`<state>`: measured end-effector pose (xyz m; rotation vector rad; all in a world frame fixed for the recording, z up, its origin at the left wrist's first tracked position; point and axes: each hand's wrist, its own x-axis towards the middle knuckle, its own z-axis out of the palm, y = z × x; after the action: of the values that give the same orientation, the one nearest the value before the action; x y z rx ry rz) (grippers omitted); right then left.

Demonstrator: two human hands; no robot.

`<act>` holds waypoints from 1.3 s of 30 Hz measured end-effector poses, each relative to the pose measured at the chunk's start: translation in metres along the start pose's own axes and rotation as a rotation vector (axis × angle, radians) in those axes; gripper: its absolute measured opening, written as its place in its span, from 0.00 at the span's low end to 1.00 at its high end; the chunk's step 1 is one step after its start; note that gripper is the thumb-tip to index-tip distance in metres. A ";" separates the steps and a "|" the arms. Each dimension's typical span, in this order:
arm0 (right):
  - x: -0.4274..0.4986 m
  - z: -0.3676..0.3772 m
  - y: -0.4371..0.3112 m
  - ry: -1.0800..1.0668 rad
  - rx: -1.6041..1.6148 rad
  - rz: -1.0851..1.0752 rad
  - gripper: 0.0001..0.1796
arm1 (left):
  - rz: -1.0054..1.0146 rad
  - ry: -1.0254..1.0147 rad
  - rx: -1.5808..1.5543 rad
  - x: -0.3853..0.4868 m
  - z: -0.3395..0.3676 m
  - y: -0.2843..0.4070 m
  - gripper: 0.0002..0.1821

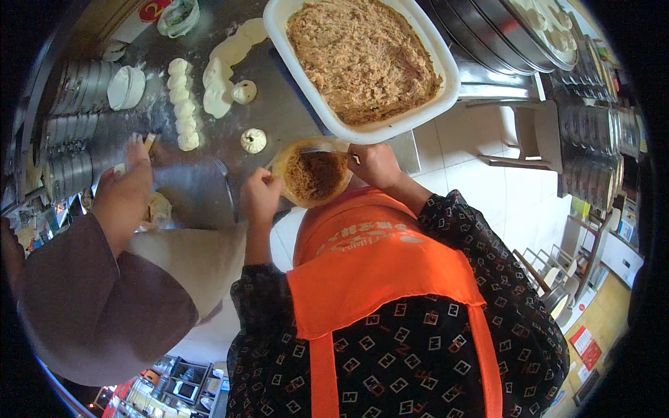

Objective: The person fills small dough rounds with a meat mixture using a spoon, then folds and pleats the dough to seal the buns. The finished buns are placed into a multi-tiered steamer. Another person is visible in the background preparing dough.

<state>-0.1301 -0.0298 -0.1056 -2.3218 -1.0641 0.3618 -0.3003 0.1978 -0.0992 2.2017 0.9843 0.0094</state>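
My left hand (260, 193) grips the left rim of a round yellowish bowl (286, 166) of brown filling. In my right fist (377, 164) is a metal utensil (320, 147), its flat end lying across the top of the bowl; its handle is mostly hidden. Just above the bowl sits a large white tub (360, 135) heaped with pale minced filling (363, 57). A pleated bun (253, 141) rests on the metal table (209, 162) up and left of the bowl, and a second pleated bun (243, 92) touches the overlapping flat dough wrappers (217, 89).
At the left a co-worker's hands (137, 151) are over the table, near a row of dough pieces (183, 109) and a stack of white discs (126, 88). Steamers (486, 36) stand upper right, a chair (538, 136) at right. Another utensil (226, 177) lies left of my left hand.
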 end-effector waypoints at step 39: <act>-0.069 -0.086 -0.085 -0.051 0.270 0.157 0.19 | -0.183 0.195 -0.531 0.208 -0.074 -0.022 0.23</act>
<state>-0.1877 -0.0693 0.0149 -2.1664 -0.8022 0.5907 -0.1874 0.3880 -0.1128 1.6417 1.1348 0.3658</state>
